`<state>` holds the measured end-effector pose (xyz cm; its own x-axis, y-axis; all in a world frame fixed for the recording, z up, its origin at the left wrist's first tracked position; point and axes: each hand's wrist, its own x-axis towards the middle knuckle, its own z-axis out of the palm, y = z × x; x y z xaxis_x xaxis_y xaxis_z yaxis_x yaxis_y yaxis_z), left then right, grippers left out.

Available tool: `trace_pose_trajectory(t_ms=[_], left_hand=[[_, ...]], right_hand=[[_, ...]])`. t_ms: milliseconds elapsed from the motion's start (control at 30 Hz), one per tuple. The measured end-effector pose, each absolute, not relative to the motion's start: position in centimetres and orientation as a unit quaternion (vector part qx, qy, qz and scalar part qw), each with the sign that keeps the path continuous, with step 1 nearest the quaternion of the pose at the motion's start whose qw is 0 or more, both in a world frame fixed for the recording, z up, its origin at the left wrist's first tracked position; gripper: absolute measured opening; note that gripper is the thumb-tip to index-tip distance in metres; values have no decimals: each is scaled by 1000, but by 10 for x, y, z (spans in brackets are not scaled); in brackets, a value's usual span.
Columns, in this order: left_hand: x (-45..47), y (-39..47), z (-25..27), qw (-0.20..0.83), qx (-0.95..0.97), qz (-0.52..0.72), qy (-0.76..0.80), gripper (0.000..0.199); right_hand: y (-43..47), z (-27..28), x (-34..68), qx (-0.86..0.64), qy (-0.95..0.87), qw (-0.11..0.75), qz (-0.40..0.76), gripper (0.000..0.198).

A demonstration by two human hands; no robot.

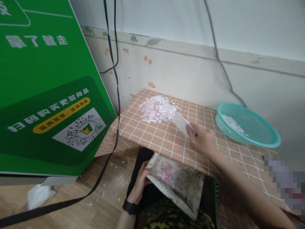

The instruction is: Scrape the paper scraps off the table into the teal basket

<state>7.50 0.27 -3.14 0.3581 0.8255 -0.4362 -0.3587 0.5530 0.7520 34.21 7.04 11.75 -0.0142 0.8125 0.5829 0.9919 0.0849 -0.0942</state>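
My right hand [202,137] pinches a flat white card [183,123] just above the checked tabletop. The card's far end reaches the near right edge of a loose heap of small white and pink paper pieces [157,108]. Below the table's front edge, my left hand [142,178] grips the left rim of a speckled, pale tray-like container [188,184], tilted over my lap. Some pink and white bits [167,175] lie inside it. The left fingertips are partly hidden by the rim.
A turquoise plastic basket [257,130] with white pieces in it stands at the table's right. A green printed panel [47,79] rises on the left. A black strap [116,95] hangs in front. White scraps lie on the wooden floor [111,181].
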Motion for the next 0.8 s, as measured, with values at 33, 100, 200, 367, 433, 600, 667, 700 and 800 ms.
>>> trace_pose_trajectory(t_ms=[33, 100, 200, 367, 433, 600, 667, 700, 800], left_hand=[[75, 3, -31, 775, 279, 384, 418, 38], [75, 3, -31, 774, 278, 386, 418, 37], [75, 2, -32, 772, 278, 387, 421, 36], [75, 2, -32, 774, 283, 383, 417, 36], [75, 3, -32, 774, 283, 386, 414, 36], [76, 3, -33, 771, 282, 388, 420, 37], [75, 3, -32, 772, 281, 385, 421, 37], [75, 2, -31, 772, 279, 385, 421, 38], [75, 2, -29, 775, 276, 386, 417, 37]], right_hand=[[72, 117, 340, -652, -694, 254, -171, 31], [75, 115, 338, -652, -697, 246, -168, 31], [79, 113, 336, -652, -698, 242, -170, 32], [75, 116, 340, -625, -726, 248, -141, 30], [74, 119, 342, -627, -727, 249, -127, 30], [76, 121, 345, -652, -700, 249, -152, 32], [78, 120, 344, -657, -698, 240, -154, 33], [79, 120, 342, -657, -699, 239, -152, 33], [82, 119, 338, -644, -712, 243, -140, 33]])
